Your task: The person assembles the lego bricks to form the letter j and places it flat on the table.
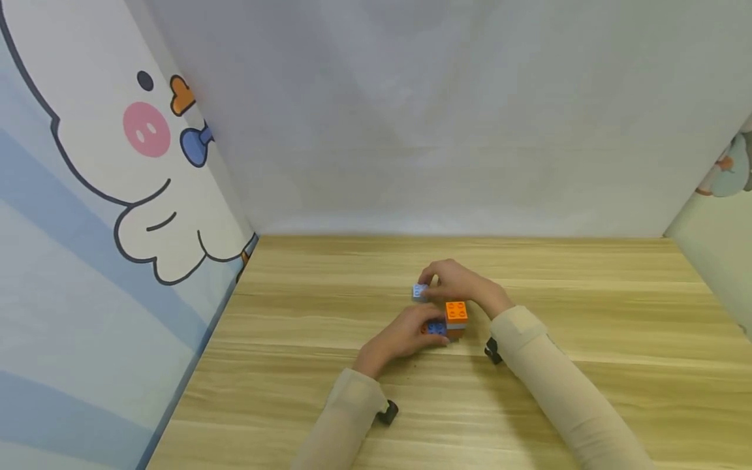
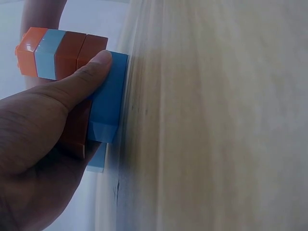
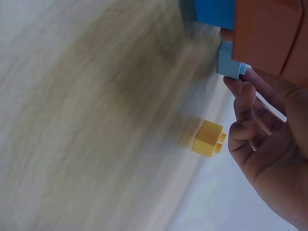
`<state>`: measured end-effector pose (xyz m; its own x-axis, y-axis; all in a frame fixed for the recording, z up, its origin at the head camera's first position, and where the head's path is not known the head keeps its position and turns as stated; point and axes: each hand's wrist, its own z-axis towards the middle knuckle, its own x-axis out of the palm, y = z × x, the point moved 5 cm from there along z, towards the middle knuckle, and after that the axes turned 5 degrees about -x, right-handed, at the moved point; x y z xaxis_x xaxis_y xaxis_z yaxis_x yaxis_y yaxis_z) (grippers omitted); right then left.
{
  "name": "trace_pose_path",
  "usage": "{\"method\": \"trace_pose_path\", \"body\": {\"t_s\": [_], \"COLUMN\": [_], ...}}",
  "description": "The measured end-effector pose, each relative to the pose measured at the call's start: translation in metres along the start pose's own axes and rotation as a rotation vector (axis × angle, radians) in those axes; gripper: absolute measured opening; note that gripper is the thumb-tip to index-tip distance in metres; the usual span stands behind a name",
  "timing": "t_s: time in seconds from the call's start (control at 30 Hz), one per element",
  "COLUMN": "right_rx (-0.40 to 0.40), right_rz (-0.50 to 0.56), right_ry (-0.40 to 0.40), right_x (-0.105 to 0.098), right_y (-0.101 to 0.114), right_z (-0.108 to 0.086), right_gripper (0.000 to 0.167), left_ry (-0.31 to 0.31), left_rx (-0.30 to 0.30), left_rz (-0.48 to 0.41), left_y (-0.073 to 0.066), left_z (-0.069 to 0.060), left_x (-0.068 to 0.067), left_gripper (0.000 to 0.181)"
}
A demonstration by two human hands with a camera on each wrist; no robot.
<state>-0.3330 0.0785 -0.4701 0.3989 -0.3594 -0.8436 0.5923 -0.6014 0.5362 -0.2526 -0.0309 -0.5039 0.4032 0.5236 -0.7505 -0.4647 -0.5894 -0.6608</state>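
Note:
My left hand (image 1: pixel 404 334) grips the low end of a stack of toy building bricks, its thumb along the near side. A blue brick (image 2: pixel 108 98) forms the base, with brown bricks (image 2: pixel 67 55) over it, then a light grey-blue layer (image 2: pixel 48 53) and an orange brick (image 1: pixel 456 311) on top. Behind the stack, my right hand (image 1: pixel 461 282) pinches a small light blue brick (image 1: pixel 418 291) at the table top. In the right wrist view, part of that light blue brick (image 3: pixel 228 60) is hidden by the stack.
A yellow brick (image 3: pixel 208 138) stands on the table near my right fingers, hidden in the head view. The wooden table (image 1: pixel 282 378) meets a pale back wall (image 1: pixel 440 130) and a cartoon-printed left wall (image 1: pixel 82 130). Black wrist devices (image 1: pixel 388 412) hang under both sleeves.

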Motion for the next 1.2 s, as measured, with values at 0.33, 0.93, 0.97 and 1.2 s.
{"method": "trace_pose_path", "body": {"t_s": [0.33, 0.93, 0.97, 1.2], "right_rx": [-0.023, -0.016, -0.019, -0.036], "right_rz": [0.007, -0.009, -0.011, -0.018], "right_ry": [-0.017, -0.051, -0.057, -0.092], "right_x": [-0.01, -0.034, -0.035, -0.045], "right_y": [0.007, 0.024, 0.024, 0.029], "right_z": [-0.01, -0.047, -0.049, -0.064], "right_gripper": [0.024, 0.028, 0.028, 0.029], "left_ry": [0.001, 0.004, 0.005, 0.006], "left_rx": [0.009, 0.004, -0.001, -0.015], "left_rz": [-0.003, -0.038, -0.04, -0.034], "left_y": [-0.002, 0.0, 0.0, 0.0], "left_z": [0.002, 0.001, 0.001, 0.0], "left_x": [0.0, 0.002, 0.002, 0.002], "left_gripper": [0.032, 0.036, 0.037, 0.038]}}
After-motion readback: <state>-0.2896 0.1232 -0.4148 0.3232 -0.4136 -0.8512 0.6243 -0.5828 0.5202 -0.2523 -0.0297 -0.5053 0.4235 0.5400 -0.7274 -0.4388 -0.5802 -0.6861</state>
